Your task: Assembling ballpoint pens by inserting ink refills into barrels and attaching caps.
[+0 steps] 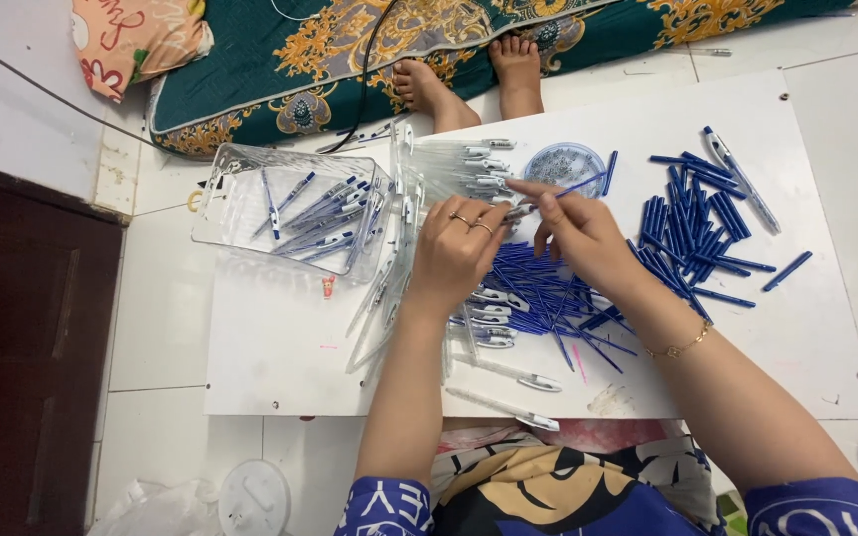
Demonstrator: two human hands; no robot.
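Working on a white board [280,367] laid flat on the tiled floor, with parts sorted into heaps all within arm's reach. Left hand [459,253] curled around a clear pen barrel [508,211], pinched between thumb and fingertips, 2 rings on the fingers; barrel held near level, open end turned toward the other hand, apparently so the refill can enter straight. Right hand [580,233] pinching a thin blue refill [580,185] between thumb and forefinger, its tip raised and aimed up and right, near end meeting the barrel's mouth; other fingers folded loosely, gold bracelet [679,346] at the wrist. Both forearms reaching forward from the lap and converging above the middle of the board, wrists lifted clear of it.

Directly beneath the hands, a loose heap of blue refills [538,293], close enough to pick from without shifting. Well to the right, a spread of blue caps [692,223]. Behind the hands, a small round dish [563,164] of tiny parts. To the left, a clear plastic tray [250,194] holding assembled pens, with more clear barrels [379,298] fanned beside it. At the far edge, another person's 2 bare feet [469,74] against a patterned mat [350,60].
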